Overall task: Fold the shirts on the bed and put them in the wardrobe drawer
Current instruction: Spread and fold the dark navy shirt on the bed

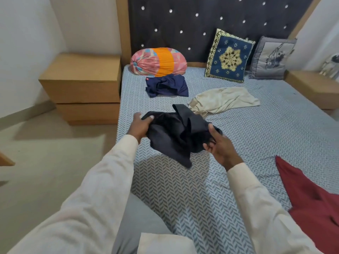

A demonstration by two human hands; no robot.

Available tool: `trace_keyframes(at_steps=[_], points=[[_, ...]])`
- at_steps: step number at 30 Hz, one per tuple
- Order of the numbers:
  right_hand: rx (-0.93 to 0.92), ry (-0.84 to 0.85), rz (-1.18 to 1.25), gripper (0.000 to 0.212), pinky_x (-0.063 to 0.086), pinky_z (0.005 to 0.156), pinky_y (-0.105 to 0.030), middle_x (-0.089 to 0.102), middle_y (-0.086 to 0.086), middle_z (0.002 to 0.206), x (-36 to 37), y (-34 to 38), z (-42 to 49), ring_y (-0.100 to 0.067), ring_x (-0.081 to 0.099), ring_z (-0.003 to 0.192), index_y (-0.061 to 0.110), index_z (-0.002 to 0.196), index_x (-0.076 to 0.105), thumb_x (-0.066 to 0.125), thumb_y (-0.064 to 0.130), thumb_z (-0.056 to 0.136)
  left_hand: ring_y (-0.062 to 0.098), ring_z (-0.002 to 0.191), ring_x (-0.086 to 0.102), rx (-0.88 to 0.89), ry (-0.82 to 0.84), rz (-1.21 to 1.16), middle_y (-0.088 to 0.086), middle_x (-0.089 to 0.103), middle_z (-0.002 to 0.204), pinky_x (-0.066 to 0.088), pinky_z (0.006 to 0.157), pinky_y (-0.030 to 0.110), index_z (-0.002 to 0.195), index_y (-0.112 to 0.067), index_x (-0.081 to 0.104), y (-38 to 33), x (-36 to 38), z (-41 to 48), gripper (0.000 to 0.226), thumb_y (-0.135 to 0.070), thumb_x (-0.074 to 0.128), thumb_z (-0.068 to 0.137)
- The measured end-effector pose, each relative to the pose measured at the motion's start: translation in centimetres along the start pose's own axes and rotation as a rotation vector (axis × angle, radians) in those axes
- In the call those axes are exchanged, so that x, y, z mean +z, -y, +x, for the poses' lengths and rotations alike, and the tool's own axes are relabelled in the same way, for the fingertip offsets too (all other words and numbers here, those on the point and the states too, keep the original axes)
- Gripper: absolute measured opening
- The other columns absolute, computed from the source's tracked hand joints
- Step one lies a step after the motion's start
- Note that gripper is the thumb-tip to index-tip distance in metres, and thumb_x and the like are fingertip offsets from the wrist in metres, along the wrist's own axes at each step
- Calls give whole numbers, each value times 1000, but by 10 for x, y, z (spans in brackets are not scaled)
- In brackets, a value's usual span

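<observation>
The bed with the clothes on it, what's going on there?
A person is holding a crumpled black shirt over the bed with both hands: the left hand grips one edge, the right hand pinches the other. It is not folded yet. A navy shirt, a cream shirt and a red garment lie unfolded on the bed.

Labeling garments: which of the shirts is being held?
The black shirt, gripped by the left hand and right hand; the navy shirt, cream shirt and red garment lie untouched.

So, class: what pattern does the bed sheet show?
Grey herringbone chevrons on a white bed sheet, clearest in the head view.
</observation>
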State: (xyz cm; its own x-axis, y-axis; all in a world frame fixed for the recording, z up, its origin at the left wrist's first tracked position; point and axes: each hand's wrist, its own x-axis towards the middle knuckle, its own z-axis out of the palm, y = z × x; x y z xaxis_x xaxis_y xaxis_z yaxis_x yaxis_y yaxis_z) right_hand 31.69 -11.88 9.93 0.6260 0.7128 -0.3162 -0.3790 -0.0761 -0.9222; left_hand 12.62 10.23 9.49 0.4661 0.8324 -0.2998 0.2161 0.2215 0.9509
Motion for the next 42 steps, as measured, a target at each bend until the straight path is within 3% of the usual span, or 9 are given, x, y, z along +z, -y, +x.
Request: trace_keyframes(at_steps=[3,10,14,19,23,30,35,38,42], points=[[76,-18,-368,48,52,62,-25,51,-7,84,-11,9,5,-22,49,80,22,97,64,79,60,71,37,137,38,-35,-133,375,20,35,152,35,109,40,154,-16,18,35,-9,-1,78,-43,58,93],[182,92,-505,50,57,64,-31,50,-2,68,-14,-7,0,-13,50,59,14,123,55,77,33,83,36,135,40,-49,205,627,16,31,153,40,107,43,156,-30,11,134,15,-37,98,-49,71,82],[-16,49,-283,34,56,64,-36,48,-2,61,-27,5,-8,-17,52,58,11,119,49,66,25,93,33,114,56,23,186,903,13,54,132,49,94,41,137,-22,46,137,12,-34,49,-34,62,92],[-74,-476,-39,18,56,63,-34,61,-4,68,-70,-7,-6,-16,61,57,13,118,51,47,19,101,32,99,61,22,-21,702,11,66,111,49,83,34,106,-14,65,132,2,-38,17,-18,54,94],[228,-837,-133,72,46,100,-50,38,-15,143,-103,-70,-2,-38,50,119,19,143,21,61,29,83,39,98,63,-221,-314,194,18,67,106,53,89,46,102,-16,62,157,-22,-9,24,-18,49,81],[-107,-571,-1124,68,37,103,-49,42,-19,140,-27,-105,-15,-39,42,127,13,138,44,69,27,76,41,115,50,-97,-680,139,18,40,138,42,98,45,133,-12,44,119,-30,-53,41,-11,47,91],[-238,-48,-1132,42,48,95,-38,53,-5,122,7,-126,-5,-26,53,115,19,124,56,65,15,83,33,107,54,413,-197,1109,8,58,119,42,89,45,131,-26,47,124,0,-71,49,-42,58,86],[-233,32,-1186,54,48,98,-39,52,-2,131,14,-136,0,-23,53,122,21,137,48,67,18,87,30,117,53,453,269,1336,5,57,129,35,97,43,144,-30,31,133,26,-86,63,-51,53,89],[-209,60,-1262,78,49,96,-42,36,-6,144,25,-138,10,-26,43,128,27,153,25,67,19,88,34,124,38,310,381,1461,10,37,137,32,103,48,139,-24,37,144,31,-82,56,-46,55,91]])
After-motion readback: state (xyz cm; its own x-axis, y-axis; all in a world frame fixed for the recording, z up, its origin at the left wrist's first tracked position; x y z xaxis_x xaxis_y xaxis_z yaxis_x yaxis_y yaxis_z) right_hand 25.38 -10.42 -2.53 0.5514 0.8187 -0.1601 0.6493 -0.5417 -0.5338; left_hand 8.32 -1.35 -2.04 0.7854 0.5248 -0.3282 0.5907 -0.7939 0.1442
